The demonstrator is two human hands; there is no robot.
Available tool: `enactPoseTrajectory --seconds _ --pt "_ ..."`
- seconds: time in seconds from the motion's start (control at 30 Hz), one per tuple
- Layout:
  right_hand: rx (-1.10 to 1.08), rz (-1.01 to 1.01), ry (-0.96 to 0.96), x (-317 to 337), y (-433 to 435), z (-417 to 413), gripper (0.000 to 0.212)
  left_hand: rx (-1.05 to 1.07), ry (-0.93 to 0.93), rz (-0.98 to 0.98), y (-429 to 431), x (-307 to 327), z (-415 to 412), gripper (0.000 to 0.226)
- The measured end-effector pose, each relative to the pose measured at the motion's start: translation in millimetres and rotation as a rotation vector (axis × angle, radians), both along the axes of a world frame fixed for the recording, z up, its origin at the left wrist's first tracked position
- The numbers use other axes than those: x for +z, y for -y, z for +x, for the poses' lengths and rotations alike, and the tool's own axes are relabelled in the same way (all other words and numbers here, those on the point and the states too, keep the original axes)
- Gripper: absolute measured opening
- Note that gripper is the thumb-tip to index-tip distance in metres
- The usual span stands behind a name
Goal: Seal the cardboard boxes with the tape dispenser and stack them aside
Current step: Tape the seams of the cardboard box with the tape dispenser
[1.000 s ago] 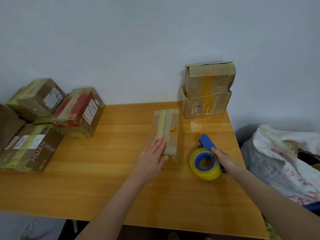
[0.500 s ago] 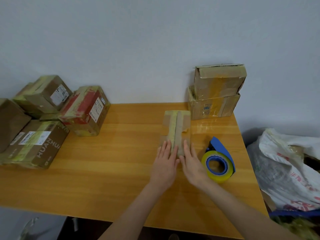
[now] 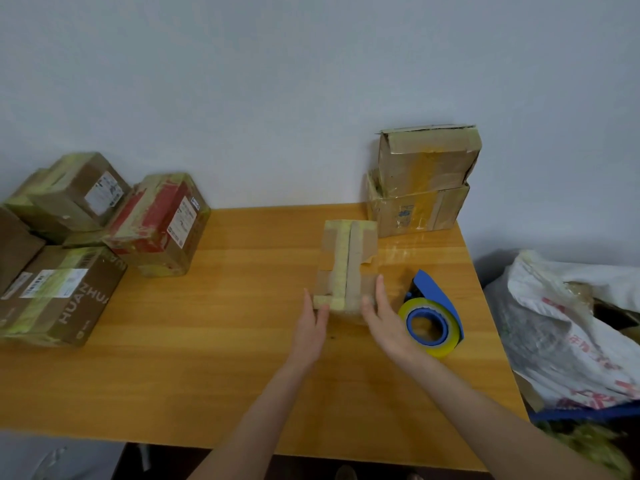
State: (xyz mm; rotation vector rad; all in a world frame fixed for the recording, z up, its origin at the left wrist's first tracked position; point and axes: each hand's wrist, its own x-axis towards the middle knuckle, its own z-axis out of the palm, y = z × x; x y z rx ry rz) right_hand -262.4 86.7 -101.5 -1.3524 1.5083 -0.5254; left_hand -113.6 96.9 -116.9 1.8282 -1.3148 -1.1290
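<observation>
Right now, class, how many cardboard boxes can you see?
7 clearly: taped box mid-table; lower box, upper box stacked back right; red box, HUANHUA box, labelled box, cut-off box left, maybe hiding more.

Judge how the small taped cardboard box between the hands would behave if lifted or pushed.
Probably stiff: the small brown cardboard box with yellowish tape shows square edges between the left hand and right hand. Likely light: it is small and low. It should slide, not tip, lying flat on the glossy wooden table.
</observation>
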Motion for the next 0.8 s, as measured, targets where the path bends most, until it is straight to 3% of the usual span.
enactPoseTrajectory --seconds 0.07,0.17,0.27,0.37,0.57,0.63,0.7,0.8 --pt "-0.096 0.008 0.051 2 5 -17 0.064 0.055 -0.001 -0.034 -3 -6 15 0.063" --pt "-0.241 -0.137 -0.033 1 3 -40 0.048 0.178 0.143 -0.209 -8 -9 33 0.041" --pt "-0.203 -0.141 -0.011 -2 -4 -40 0.041 0.181 0.106 -0.22 -7 -7 33 0.026" --pt "-0.154 -0.146 0.031 -7 -7 -29 0.05 0.179 0.046 -0.17 -2 -3 24 0.023" --pt "-0.188 -0.2 0.067 -11 -3 -22 0.065 0.171 0.112 -0.145 8 -6 23 0.018" --pt "-0.157 -0.221 0.018 -12 -1 -21 0.069 0.129 0.179 -0.161 9 -7 25 0.015" --pt "-0.112 -0.241 -0.065 -11 2 -20 0.068 0.079 0.257 -0.194 11 -7 27 0.026" --pt "-0.001 -0.302 -0.365 -5 6 -21 0.061 0.025 0.398 -0.242 14 -7 32 0.031"
